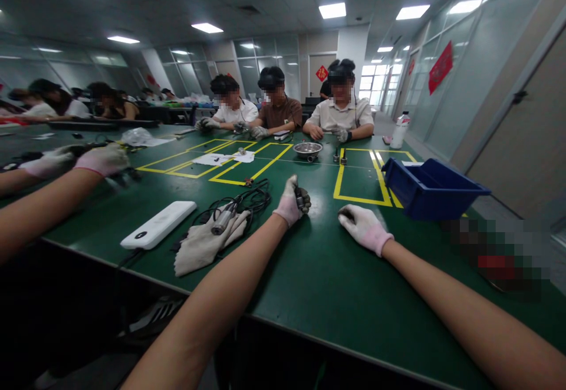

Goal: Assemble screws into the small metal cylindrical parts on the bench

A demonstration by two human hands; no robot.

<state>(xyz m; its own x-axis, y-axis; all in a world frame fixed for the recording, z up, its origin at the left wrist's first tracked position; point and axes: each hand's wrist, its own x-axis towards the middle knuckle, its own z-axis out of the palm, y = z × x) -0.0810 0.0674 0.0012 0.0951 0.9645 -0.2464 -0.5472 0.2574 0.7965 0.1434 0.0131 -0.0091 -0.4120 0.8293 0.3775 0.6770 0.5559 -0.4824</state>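
Note:
My left hand (292, 202), in a white glove with a grey palm side, is raised over the green table with the thumb up. Its fingers wrap around a small dark cylindrical metal part (301, 199), mostly hidden by the grip. My right hand (366, 228), gloved alike, is low over the tabletop, palm turned inward. Its fingers curl loosely, with a gap to the thumb, and no object shows in it. Left of my left hand lie a cloth glove (206, 245), a metal cylinder (224, 219) on it and a coil of black cable (254, 198).
A white power bank (159, 225) lies at the left. A blue bin (435, 192) stands at the right, near a bottle (400, 131). Ahead are a steel bowl (308, 150), metal parts (344, 157) and yellow tape (362, 201). A co-worker's gloved hands (104, 159) work at left; several people sit opposite.

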